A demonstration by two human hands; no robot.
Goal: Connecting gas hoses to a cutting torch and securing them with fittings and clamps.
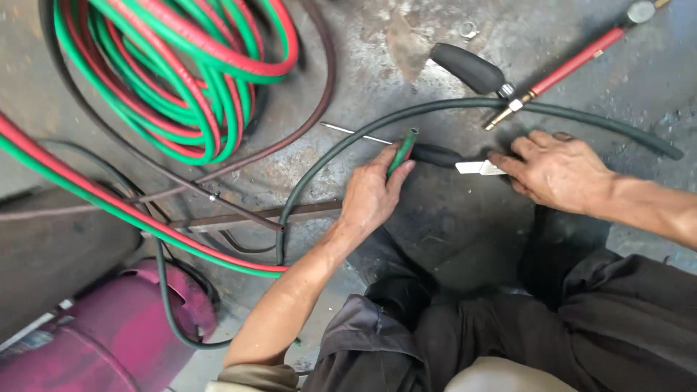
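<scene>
You crouch on a stained grey concrete floor, with a magenta gas cylinder at its near left corner and a coil of red and green hoses towards the far left. A dark hose arcs across the middle. Your left hand has its grip closed around the green hose end, which points up and away, tilted slightly right. Your right hand pinches a flat white blade, lying crosswise, tip towards the hose.

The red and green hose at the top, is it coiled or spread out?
Coiled: the red and green hose lies in several overlapping loops on the floor.
</scene>
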